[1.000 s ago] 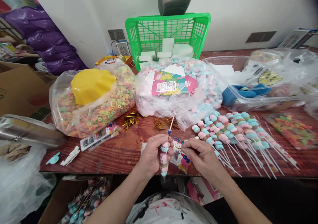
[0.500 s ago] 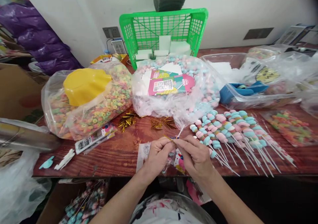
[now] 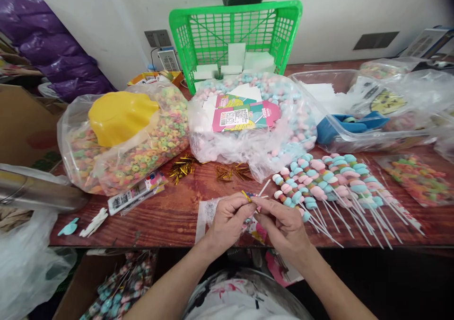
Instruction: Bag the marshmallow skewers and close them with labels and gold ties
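Note:
Fingertips of my left hand [image 3: 227, 221] and my right hand [image 3: 285, 227] meet in a pinch over the table's front. A gold twist tie [image 3: 246, 196] pokes up between them, at the gathered neck of a clear printed plastic bag [image 3: 206, 214]. A white stick [image 3: 264, 187] juts out past the fingers. Pink and blue candy partly shows in the bag below my hands; most of it is hidden. Right of my right hand lie several marshmallow-and-gummy skewers [image 3: 321, 180] on white sticks. Loose gold twist ties [image 3: 182, 167] lie in small piles beyond my hands.
Behind stand a bag of gummy rings [image 3: 152, 154] with a yellow bowl [image 3: 120, 119], a bag of marshmallows [image 3: 298, 126] and a green basket [image 3: 234, 10]. A clear tub [image 3: 301, 90] sits right. Flat packets [image 3: 136, 194] and a steel container [image 3: 39, 190] are left.
The gold twist tie's end now points more upward by my left fingers, and the white stick shows more. My hands stay together in nearly the same place. The view has shifted slightly.

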### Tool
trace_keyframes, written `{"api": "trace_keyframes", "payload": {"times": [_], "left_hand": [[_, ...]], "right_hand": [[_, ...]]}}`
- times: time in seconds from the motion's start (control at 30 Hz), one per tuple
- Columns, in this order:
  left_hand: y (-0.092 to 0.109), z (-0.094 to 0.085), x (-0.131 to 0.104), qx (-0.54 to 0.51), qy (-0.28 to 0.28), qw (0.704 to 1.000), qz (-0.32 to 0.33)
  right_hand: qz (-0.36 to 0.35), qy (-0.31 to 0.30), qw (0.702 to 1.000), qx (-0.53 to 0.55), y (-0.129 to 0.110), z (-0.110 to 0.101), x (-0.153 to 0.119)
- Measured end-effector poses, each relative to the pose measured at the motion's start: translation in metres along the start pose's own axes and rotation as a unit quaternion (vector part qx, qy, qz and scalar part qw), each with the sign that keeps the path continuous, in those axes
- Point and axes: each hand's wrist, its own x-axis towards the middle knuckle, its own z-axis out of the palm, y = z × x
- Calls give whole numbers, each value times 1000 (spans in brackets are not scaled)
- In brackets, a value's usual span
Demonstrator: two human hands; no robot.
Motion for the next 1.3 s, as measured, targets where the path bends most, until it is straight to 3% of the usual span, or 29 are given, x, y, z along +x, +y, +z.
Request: {"api": "trace_keyframes", "payload": {"times": [0.1,0.2,0.37,0.43,0.5,0.57,0.63,0.83,0.9,0.97,1.03,1.13,1.23,1.3], "left_hand": [[0,3,-1,68,-3,996,52],[-1,4,-5,82,-14,994,67],[1,4,-7,-32,-23,998,-41],[0,4,-7,-65,-15,994,-90],[1,5,-7,-82,-6,990,-114],[2,6,-7,-87,1,990,-108],[4,9,-5,-71,-2,995,-76],[13,13,2,3,-39,999,17],[15,14,3,-5,-63,998,-7],[17,14,2,-43,-99,990,-96],[17,13,0,-99,-143,957,-233],[19,10,-2,-171,-206,884,-382],[19,7,-6,-221,-284,834,-419],[17,9,-10,-218,-346,799,-440]], "right_hand": [[7,11,1000,2,-3,-2,-1],[-12,-17,1000,-7,-4,-9,0],[13,-56,998,5,-4,-16,-2],[37,-10,999,17,-5,-11,-7],[67,77,994,46,-7,-4,-13],[110,168,976,86,-10,2,-18],[161,194,960,120,-13,3,-20],[270,14,936,226,-13,-21,-8],[286,-55,920,263,-10,-30,-4],[277,-144,907,281,-8,-40,-1],[217,-231,921,226,-11,-50,2],[-9,-293,956,5,-25,-63,3],[-268,-280,905,-175,-44,-69,2],[-363,-263,870,-208,-55,-66,1]]}}
